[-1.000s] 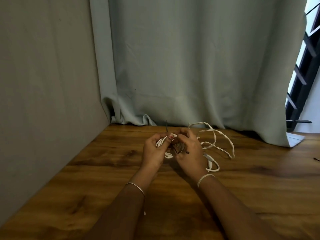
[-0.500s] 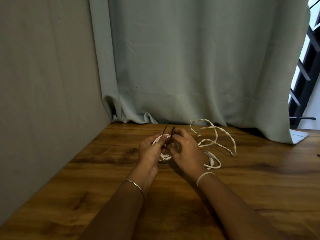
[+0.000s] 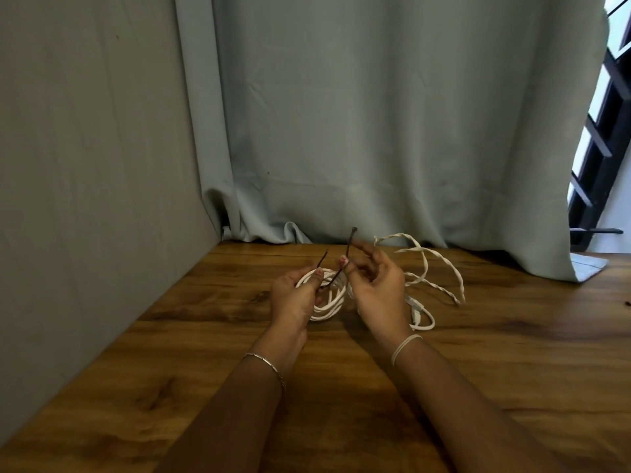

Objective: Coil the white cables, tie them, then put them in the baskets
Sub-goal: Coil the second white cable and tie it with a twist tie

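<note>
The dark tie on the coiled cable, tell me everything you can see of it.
The dark tie is a thin strip, plastic or wire I cannot tell. It loops round one side of the coiled white cable, not yet fastened, its two ends pointing up and apart. The right hand pinches the longer end, knobbed at its tip; the shorter rises by the thumb of the left hand, which grips the coil.

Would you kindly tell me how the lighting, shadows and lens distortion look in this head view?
Head view: dim, even indoor light, with the window at upper right blown out; soft shadows under the left hand and right hand on the wooden table; the wide-angle lens leans the curtain edges; coiled white cable and dark tie look fairly sharp.
</note>
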### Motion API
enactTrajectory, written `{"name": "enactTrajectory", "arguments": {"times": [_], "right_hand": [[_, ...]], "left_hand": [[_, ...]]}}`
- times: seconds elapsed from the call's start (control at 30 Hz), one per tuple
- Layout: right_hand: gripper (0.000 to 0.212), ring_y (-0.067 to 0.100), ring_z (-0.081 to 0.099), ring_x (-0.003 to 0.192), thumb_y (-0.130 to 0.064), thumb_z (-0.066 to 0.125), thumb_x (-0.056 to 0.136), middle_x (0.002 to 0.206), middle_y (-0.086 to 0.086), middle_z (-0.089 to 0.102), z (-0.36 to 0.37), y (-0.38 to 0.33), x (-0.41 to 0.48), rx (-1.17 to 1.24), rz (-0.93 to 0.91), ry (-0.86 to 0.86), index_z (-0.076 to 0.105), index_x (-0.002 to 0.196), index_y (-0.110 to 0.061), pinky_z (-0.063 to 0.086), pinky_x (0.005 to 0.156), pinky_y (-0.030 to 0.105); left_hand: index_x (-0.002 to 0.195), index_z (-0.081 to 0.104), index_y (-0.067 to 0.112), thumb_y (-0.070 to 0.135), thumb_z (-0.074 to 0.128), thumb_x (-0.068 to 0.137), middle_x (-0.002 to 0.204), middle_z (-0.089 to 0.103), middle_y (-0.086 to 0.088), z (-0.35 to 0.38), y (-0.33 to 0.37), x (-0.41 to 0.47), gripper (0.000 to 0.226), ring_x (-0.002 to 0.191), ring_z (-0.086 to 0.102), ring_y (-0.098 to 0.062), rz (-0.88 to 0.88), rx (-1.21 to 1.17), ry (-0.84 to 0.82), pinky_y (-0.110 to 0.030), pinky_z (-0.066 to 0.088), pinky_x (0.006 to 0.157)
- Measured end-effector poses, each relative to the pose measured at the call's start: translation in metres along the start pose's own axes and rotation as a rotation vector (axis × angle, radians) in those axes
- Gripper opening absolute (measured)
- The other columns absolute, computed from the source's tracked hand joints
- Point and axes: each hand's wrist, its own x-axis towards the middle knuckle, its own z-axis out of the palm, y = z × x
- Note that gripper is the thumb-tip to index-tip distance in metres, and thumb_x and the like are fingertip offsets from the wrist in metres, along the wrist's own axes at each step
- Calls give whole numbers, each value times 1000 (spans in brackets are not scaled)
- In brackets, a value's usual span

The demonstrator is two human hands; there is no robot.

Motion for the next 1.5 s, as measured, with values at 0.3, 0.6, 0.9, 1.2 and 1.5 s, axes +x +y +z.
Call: {"name": "enactTrajectory", "arguments": {"times": [0.3,0.6,0.9,1.2,1.5], "right_hand": [[34,4,63,64,-2,63,89,79,-11,71,-6,-1,6,120,44,143,64,120,-15,55,68,26],[18,0,58,59,-9,68,87,83,-10,71,-9,1,6,-48,3,158,70,96,-25,51,63,19],[18,-5,64,78,-12,69,86,90,-11,71,-10,4,6,-99,17,94,70,91,-29,52,72,14],[20,9,68,82,-11,70,85,87,-4,72,-10,4,5,-127,34,59,65,81,-30,57,77,28],[14,10,63,67,-14,67,89,79,-2,69,-10,4,5,-114,106,63,64,83,-26,55,67,27]], "left_hand": [[89,73,19,27,78,75,86,76,-6,3,-10,-2,17,83,72,-26,104,275,-16,-49,58,83],[80,70,28,25,76,81,85,75,2,5,-8,-5,6,82,71,-18,192,377,-6,-44,58,82],[78,66,37,22,73,84,88,73,6,4,-7,-6,18,86,69,-15,328,470,9,-33,57,78],[80,66,37,21,71,85,86,73,8,2,-6,-5,18,82,69,-13,344,493,36,-31,56,76],[98,74,22,22,72,85,92,74,3,3,-6,-5,13,87,69,-16,320,509,67,-32,56,80]]}}
